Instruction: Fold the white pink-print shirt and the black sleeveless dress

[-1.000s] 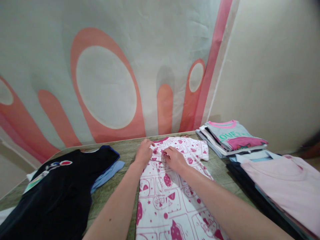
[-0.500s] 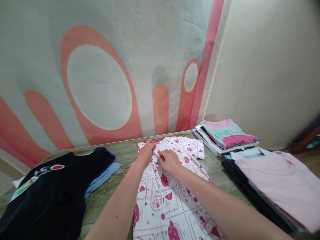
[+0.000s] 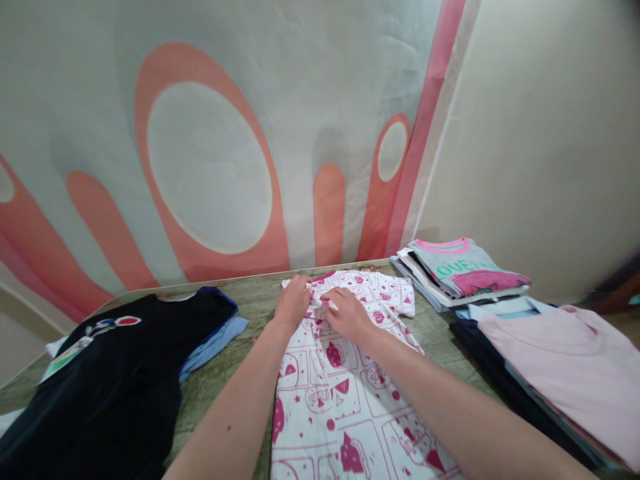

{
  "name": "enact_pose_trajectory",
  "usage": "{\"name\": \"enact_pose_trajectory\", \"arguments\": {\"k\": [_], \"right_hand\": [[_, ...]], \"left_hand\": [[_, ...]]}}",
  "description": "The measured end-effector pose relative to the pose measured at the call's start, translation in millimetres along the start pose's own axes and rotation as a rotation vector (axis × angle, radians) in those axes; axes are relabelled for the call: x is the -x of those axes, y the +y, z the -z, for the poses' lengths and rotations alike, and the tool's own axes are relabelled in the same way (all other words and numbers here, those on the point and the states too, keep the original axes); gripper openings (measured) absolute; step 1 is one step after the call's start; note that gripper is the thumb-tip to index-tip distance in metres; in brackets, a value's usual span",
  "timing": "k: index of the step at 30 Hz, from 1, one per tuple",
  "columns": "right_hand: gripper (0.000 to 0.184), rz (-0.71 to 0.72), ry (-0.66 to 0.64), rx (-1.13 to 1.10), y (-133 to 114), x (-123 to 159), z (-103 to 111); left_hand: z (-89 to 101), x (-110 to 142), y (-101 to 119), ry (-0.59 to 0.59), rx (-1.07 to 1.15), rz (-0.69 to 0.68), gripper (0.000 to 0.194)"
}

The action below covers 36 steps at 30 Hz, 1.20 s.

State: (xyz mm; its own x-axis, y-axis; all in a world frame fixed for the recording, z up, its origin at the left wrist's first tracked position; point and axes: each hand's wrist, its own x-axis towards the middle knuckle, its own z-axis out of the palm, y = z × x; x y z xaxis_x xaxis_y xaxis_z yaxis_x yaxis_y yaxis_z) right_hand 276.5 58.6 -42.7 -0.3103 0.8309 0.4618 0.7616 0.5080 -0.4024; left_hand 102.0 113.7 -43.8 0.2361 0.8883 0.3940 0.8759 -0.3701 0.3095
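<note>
A white short-sleeved dress point(image 3: 320, 400) with a dark pink cartoon print lies spread out in the middle, its neckline toward the wall. My left hand point(image 3: 294, 303) is closed on the cloth just below the neckline, on the left side of the chest. Close by, my right hand point(image 3: 347, 313) has its fingers bent and pinching the same cloth near the middle of the chest. The fabric bunches into small folds between the two hands. The right sleeve lies flat, while my left hand covers most of the left one.
On the left lies a black T-shirt point(image 3: 110, 380) over a light blue garment point(image 3: 213, 347). To the right are folded clothes: a grey and pink shirt point(image 3: 465, 263) tops the far stack, a pale pink shirt point(image 3: 560, 360) the near one. A patterned wall stands behind the wood-look surface point(image 3: 250, 387).
The view has shifted slightly to the left. My right hand's fingers have stretched forward a little on the dress, and the cloth between my hands is more bunched.
</note>
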Motion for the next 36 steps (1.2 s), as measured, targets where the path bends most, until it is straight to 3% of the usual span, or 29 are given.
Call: {"name": "enact_pose_trajectory", "arguments": {"k": [2,4,7,11,16,21,26,29,32,36], "right_hand": [[0.022,0.101,-0.065,0.011,-3.2,0.7,0.7],[0.019,0.095,-0.135,0.068,-5.6,1.0,1.5],[0.022,0.051,-0.126,0.121,-7.1,1.2,3.6],[0.032,0.188,-0.141,0.061,-7.7,2.7,1.8],[0.040,0.167,-0.252,0.069,-8.5,6.8,-6.5],[0.041,0.153,-0.185,0.016,-7.1,6.6,-4.2],[0.033,0.091,-0.145,0.038,-5.2,4.5,-4.4],[0.023,0.080,-0.126,0.077,-4.8,4.2,-5.0],[0.015,0.098,-0.126,0.114,-4.4,4.2,-3.7],[0.030,0.133,-0.086,0.159,-4.0,3.7,-2.5]], "left_hand": [[-0.8,1.2,-5.7,-0.026,0.007,0.010,0.019],[-2.5,1.2,-12.7,0.018,0.027,0.056,0.022],[-5.3,-0.7,-21.0,0.062,0.064,0.095,0.025],[-9.9,-3.3,-25.2,-0.004,0.129,0.077,0.026],[-12.4,-5.9,-25.4,0.131,0.267,0.066,0.030],[-10.8,-9.3,-26.7,0.116,0.322,0.070,0.033],[-13.5,-12.0,-27.4,0.124,0.411,0.120,0.042],[-10.7,-9.7,-28.7,0.110,0.356,0.148,0.041],[-2.5,-4.5,-28.1,0.078,0.256,0.096,0.032],[5.6,-1.5,-20.5,0.123,0.140,-0.025,0.031]]}}
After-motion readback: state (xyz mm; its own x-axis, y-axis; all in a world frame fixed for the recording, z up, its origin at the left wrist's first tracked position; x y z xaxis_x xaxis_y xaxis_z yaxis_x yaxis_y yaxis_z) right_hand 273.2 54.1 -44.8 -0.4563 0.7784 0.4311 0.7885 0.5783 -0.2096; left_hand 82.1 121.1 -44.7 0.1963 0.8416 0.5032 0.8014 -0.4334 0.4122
